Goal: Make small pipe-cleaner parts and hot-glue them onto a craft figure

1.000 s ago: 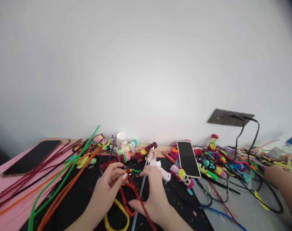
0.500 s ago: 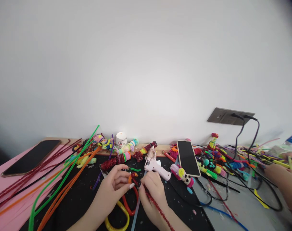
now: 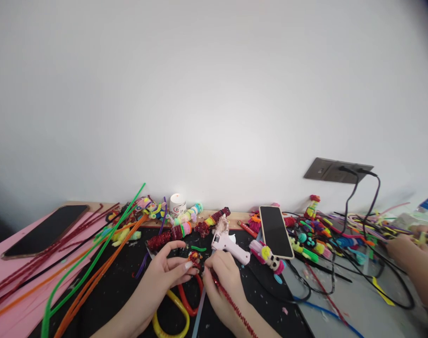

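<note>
Between thumb and fingers my left hand (image 3: 164, 270) pinches a small red and orange pipe cleaner figure (image 3: 195, 258). My right hand (image 3: 225, 277) is closed on a dark red glittery pipe cleaner (image 3: 235, 307), whose tail runs back along the wrist. Its near end, by the small figure, is hidden by the fingers. Below the hands lie scissors with a red handle loop (image 3: 190, 305) and a yellow handle loop (image 3: 171, 324). Just beyond the right hand is a pale pink glue gun (image 3: 231, 244). A short green pipe cleaner piece (image 3: 198, 248) rests past the fingertips.
Loose green (image 3: 64, 284) and orange pipe cleaners (image 3: 94, 281) stretch across the left, beside a dark phone (image 3: 46, 232). A white-framed phone (image 3: 276, 232) lies right of the glue gun. Black cords (image 3: 351, 206) run from a wall socket (image 3: 337, 170). Another person's hand (image 3: 406, 253) works far right.
My left fingers have shifted and turned the small figure; the index finger is lifted more. My right hand stays almost in place. The other person's hand moved slightly.
</note>
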A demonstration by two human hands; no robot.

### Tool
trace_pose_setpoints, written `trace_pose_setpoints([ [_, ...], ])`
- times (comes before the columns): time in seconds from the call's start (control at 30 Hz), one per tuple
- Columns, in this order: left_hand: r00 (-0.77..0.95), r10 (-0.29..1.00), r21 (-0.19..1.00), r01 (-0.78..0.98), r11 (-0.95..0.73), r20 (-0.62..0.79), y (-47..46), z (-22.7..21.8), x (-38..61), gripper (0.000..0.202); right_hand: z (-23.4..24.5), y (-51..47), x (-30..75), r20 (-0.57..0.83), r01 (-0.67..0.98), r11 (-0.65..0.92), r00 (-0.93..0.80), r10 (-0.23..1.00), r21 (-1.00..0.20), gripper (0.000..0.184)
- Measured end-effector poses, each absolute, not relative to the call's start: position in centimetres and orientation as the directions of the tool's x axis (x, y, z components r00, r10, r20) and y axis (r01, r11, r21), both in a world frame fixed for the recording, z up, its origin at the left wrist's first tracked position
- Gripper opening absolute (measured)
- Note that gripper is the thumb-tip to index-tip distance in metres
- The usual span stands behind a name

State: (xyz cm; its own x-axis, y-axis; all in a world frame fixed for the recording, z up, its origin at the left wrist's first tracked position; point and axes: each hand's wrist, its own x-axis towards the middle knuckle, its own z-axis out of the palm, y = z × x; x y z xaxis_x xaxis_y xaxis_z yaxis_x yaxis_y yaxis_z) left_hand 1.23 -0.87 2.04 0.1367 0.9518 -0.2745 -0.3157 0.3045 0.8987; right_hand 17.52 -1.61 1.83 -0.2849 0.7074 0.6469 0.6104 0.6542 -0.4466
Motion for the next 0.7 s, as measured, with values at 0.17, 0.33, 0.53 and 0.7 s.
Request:
trace_pose_setpoints([
  [0.17, 0.223, 0.940, 0.873, -0.361, 0.327, -0.260, -0.9, 1.8, 1.0, 0.054, 1.4, -1.3, 17.7, 0.615, 0.601, 0.609, -0.232, 0.753, -0.518, 0.017],
  [0.33, 0.308, 0.919, 0.846, -0.394, 0.358, -0.245, -0.9, 1.8, 0.7, 0.048, 0.7, -0.9, 18.0, 0.577, 0.575, 0.570, -0.197, 0.793, -0.587, 0.018],
  [0.53, 0.413, 0.869, 0.789, -0.420, 0.448, -0.274, -1.0, 2.2, 0.4, 0.031, 0.8, -0.8, 18.0, 0.565, 0.531, 0.561, -0.175, 0.806, -0.636, 0.020],
  [0.7, 0.489, 0.821, 0.742, -0.423, 0.519, -0.295, -1.3, 2.4, 0.1, 0.023, 1.1, -0.8, 17.9, 0.527, 0.414, 0.552, -0.185, 0.829, -0.723, 0.022],
])
